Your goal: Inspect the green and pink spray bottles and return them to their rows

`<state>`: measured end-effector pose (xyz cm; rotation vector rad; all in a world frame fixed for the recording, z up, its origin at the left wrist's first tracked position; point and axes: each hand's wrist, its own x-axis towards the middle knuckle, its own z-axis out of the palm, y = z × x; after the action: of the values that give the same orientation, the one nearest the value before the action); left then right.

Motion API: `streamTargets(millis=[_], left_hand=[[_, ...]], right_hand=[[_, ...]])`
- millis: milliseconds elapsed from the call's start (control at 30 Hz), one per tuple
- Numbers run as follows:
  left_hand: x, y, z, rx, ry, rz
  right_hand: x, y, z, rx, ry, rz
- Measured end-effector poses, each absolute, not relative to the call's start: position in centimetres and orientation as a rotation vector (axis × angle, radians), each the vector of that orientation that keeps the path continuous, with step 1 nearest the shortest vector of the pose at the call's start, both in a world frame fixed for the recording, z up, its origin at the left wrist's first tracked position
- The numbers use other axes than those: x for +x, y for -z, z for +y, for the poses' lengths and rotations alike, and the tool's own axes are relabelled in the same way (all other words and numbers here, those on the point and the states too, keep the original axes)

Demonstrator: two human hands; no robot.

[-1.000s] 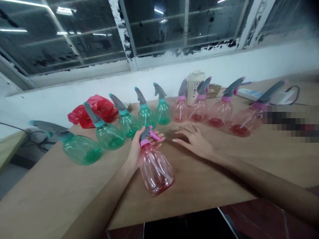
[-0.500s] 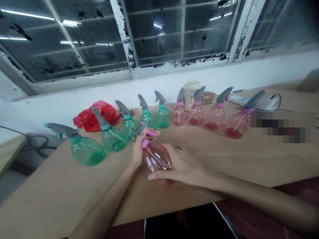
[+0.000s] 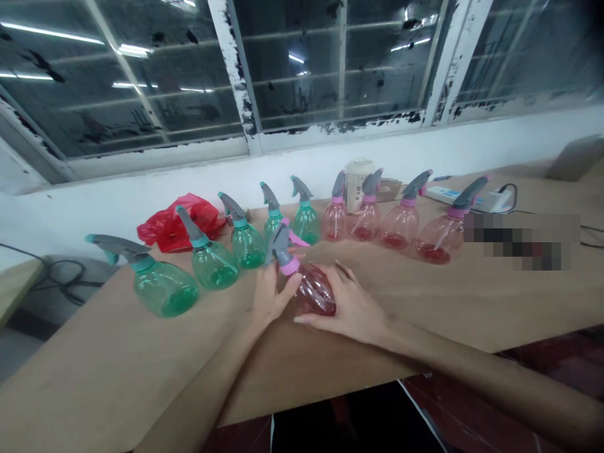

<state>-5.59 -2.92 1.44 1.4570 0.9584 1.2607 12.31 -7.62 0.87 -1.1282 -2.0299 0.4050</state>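
A pink spray bottle [image 3: 315, 290] with a grey trigger head and pink collar stands on the wooden table [image 3: 425, 302], held between both my hands. My left hand [image 3: 270, 296] wraps its neck just under the collar. My right hand [image 3: 352, 307] cups the bottle's body from the right side. Behind it runs a curved row of bottles: several green spray bottles [image 3: 213, 264] to the left and several pink spray bottles [image 3: 400, 221] to the right.
A red plastic bag [image 3: 177, 220] lies behind the green bottles. A white cup [image 3: 357, 179] stands at the back by the wall. A white power strip [image 3: 472, 198] with a black cable sits at the back right. The table's front edge is near my arms.
My right hand came off the table and closed on the bottle's body. The bottle went from tilted in my left hand to upright on the table, a little farther from me.
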Motion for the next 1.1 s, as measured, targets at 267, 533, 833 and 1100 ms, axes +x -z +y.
streamTargets(millis=[267, 533, 833, 1100], left_hand=[[-3.8, -1.0, -3.7, 1.913, -1.098, 0.936], [-4.1, -0.7, -3.1, 1.958, -1.105, 1.094], [-3.6, -0.6, -2.9, 1.954, -1.123, 1.174], [-4.1, 0.6, -2.2, 2.11, -0.968, 1.332]], right_hand=[[17.4, 2.3, -7.8, -1.361, -0.461, -1.78], [24.1, 3.3, -9.2, -1.547, -0.23, -1.71], [32.6, 5.0, -11.5, -1.655, -0.051, -1.378], [37.5, 5.4, -11.8, -1.671, -0.087, -1.182]])
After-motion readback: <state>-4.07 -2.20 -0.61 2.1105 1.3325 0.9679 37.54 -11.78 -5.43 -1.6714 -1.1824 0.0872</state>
